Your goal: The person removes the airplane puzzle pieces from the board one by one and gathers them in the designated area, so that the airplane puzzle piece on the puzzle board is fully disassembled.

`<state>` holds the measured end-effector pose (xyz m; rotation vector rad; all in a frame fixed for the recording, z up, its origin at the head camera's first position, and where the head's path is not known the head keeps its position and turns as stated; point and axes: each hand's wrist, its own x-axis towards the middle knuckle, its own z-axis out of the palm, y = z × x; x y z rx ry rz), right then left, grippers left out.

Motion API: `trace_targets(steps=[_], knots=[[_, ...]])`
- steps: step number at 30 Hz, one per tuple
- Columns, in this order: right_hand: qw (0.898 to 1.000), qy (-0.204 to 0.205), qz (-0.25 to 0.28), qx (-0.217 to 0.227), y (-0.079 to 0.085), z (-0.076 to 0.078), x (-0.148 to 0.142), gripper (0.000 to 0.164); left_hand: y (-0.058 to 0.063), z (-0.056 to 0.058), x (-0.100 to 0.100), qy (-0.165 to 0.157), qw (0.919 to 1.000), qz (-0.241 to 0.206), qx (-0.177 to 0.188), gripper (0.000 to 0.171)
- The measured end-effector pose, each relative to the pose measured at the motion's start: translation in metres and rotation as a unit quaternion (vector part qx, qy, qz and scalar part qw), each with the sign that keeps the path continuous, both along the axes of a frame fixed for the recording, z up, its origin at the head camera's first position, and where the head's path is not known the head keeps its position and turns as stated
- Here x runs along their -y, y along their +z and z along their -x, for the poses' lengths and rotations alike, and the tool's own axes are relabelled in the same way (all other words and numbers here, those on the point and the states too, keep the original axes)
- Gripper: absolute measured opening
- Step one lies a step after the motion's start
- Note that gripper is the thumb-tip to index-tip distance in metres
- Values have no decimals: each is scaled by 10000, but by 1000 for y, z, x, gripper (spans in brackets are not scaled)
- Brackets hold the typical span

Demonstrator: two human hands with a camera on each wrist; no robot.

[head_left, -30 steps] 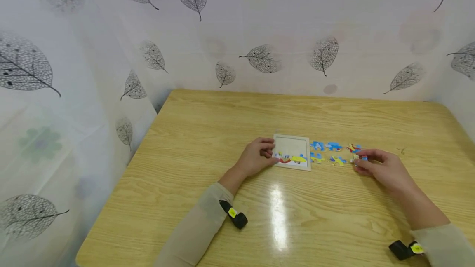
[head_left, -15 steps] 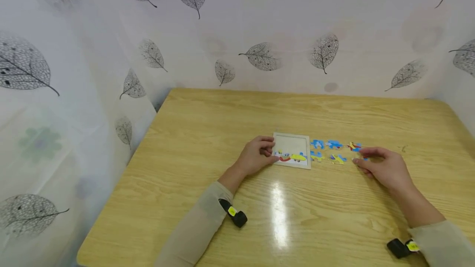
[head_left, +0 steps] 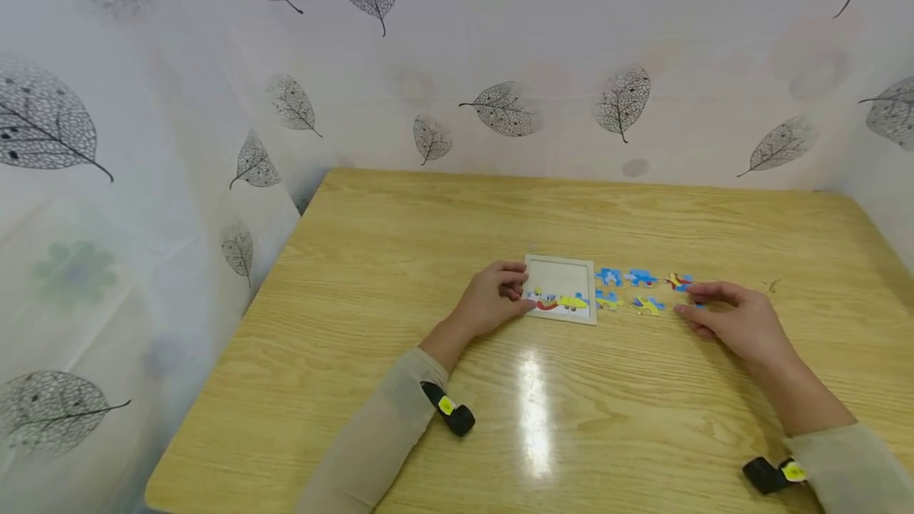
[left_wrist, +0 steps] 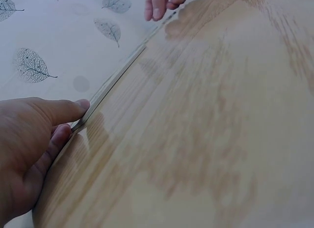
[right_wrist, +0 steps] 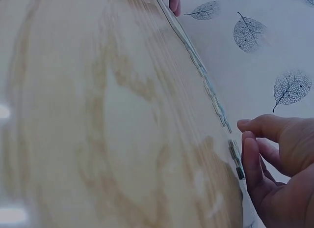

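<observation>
My left hand pinching the frame, still part-filled; my right hand, grip unclear, now hiding most of one piece.

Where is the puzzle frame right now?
In the head view, the puzzle frame is on the table, right of centre, between the left hand at its left edge and the loose puzzle pieces beside its right edge.
</observation>
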<state>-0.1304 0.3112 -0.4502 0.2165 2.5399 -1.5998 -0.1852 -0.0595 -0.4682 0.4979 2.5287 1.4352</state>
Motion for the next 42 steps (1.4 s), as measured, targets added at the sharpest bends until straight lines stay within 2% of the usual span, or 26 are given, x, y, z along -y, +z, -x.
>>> trace_targets(steps=[4,10,17,22,30,35,42], knots=[[9996,152,218,-39,2,0,6,49,0,0,1,-13,10000,-6,-5,49],[9987,492,-66,-140,10,1,21,56,1,0,-1,-23,10000,27,37,50],[9962,839,-21,-220,14,6,43,52,0,1,-2,29,9999,-51,94,49],[9945,1045,-22,-91,13,9,55,50,-3,0,-3,-16,9999,-66,75,49],[9902,1341,365,101,15,16,78,49,-2,0,-3,1,10000,-56,80,50],[9859,1556,609,51,14,22,97,46,-1,1,-3,12,9999,-75,132,50],[9789,1867,818,121,8,27,123,43,-1,0,-1,42,9998,-129,140,50]])
